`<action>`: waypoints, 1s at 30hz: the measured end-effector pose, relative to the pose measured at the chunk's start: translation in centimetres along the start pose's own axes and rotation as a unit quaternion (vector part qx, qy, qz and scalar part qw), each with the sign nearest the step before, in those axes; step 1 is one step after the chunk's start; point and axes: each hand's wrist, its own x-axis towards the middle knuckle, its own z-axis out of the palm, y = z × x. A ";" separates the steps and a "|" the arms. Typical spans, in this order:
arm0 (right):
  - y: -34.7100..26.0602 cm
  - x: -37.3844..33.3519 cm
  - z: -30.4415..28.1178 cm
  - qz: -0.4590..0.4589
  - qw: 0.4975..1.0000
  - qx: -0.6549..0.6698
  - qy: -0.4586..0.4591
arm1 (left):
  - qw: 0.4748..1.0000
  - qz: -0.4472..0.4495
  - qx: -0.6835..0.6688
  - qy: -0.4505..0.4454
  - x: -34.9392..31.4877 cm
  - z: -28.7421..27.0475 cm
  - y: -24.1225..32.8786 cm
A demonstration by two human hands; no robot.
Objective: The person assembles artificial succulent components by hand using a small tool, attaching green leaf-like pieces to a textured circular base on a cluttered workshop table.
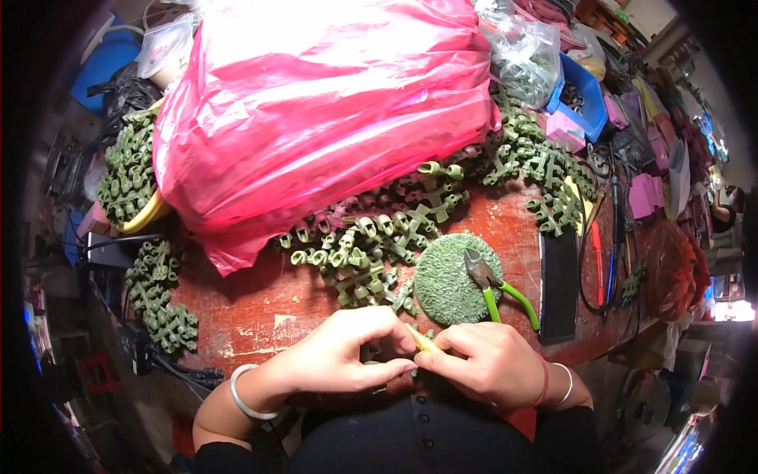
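Close to my body at the table's near edge, my hands meet. A slim yellow piece (427, 344) sits between them; its kind is not clear. My right hand (493, 359) pinches it between thumb and fingers. Curled beside its other end is my left hand (347, 347), thumb and forefinger nearly together; bits of green show around its fingers, but what it holds is mostly hidden. Just beyond lies a round, rough green pad (446, 280). Diagonal cutters (483, 272) with green handles rest on the pad's right side, jaws pointing away.
Clusters of green molded ring-like pieces (359, 261) spread over the worn red table (253, 316). A large pink plastic bag (332, 118) covers the far middle. To the right are a black flat block (558, 288), a red-handled tool (597, 253) and a blue bin (584, 110).
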 end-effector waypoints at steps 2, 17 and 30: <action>-0.2 0.2 -0.2 0.019 0.999 0.025 0.019 | 0.999 0.044 0.030 0.009 0.2 0.0 0.3; 0.2 0.8 -1.2 0.119 0.967 0.021 0.224 | 0.979 -0.007 0.200 0.025 0.0 0.6 2.4; 0.3 1.0 -1.3 0.067 0.976 0.129 0.159 | 0.935 -0.095 -0.342 0.022 -0.1 -0.8 1.5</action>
